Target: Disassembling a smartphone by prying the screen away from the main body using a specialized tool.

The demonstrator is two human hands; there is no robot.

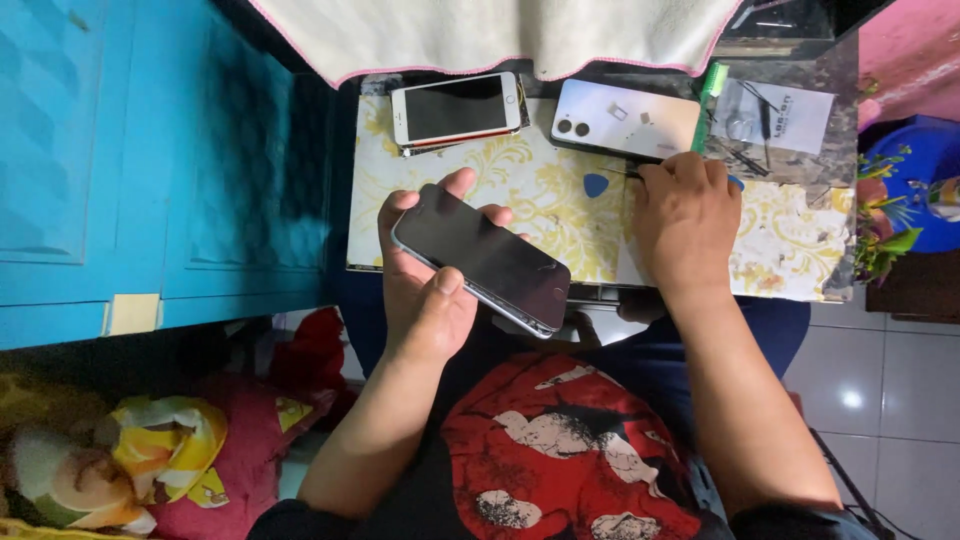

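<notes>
My left hand (425, 290) holds a dark-screened smartphone (485, 255) above the near edge of a small table with a yellow floral cover (520, 190). My right hand (685, 215) rests knuckles-up on the table, fingers curled around a thin dark tool whose tip pokes out to the left (628, 173). A blue triangular pick (596, 184) lies just left of that hand. Farther back lie a white-fronted phone (457, 108) face up and a white phone (625, 119) face down, with small parts on its back.
A green-handled tool (710, 95) and a white paper with small tools (775, 115) sit at the table's back right. A cream cloth (490, 35) hangs at the far edge. A blue cabinet (150, 160) stands left; flowers (885, 240) crowd the right.
</notes>
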